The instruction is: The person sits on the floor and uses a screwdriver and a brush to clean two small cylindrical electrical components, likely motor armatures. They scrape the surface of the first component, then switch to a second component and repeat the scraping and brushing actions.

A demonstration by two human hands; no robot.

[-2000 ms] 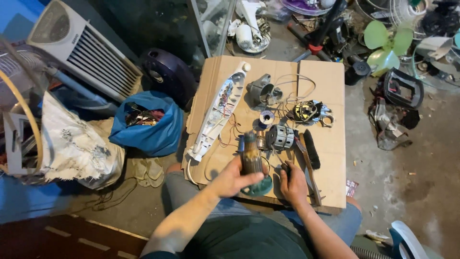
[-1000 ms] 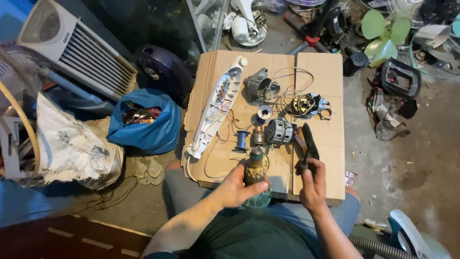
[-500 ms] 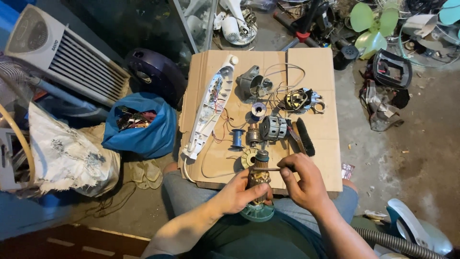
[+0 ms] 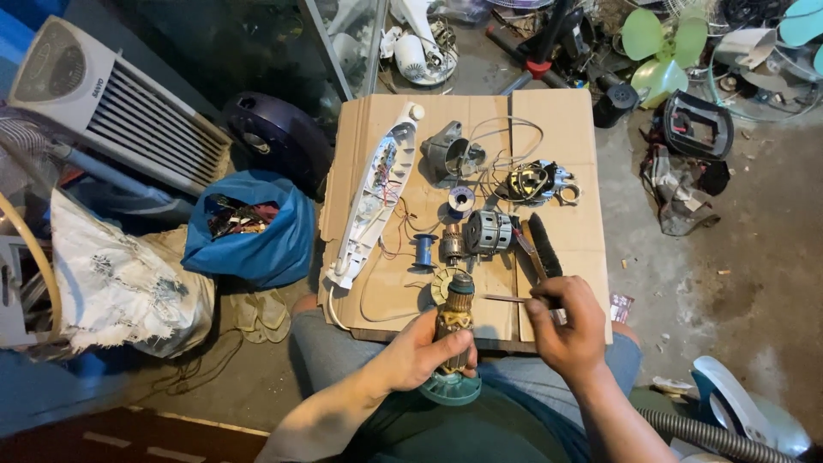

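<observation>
Left hand (image 4: 420,353) grip encircles upright motor rotor (image 4: 455,321).

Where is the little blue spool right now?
In the head view, the blue spool stands on the cardboard sheet, left of centre, between the long white casing on its left and the small dark motor part on its right.

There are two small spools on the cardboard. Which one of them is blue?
The blue spool lies nearer the person, beside the long white casing. The other spool, farther up the cardboard, is silvery with a dark centre.
</observation>
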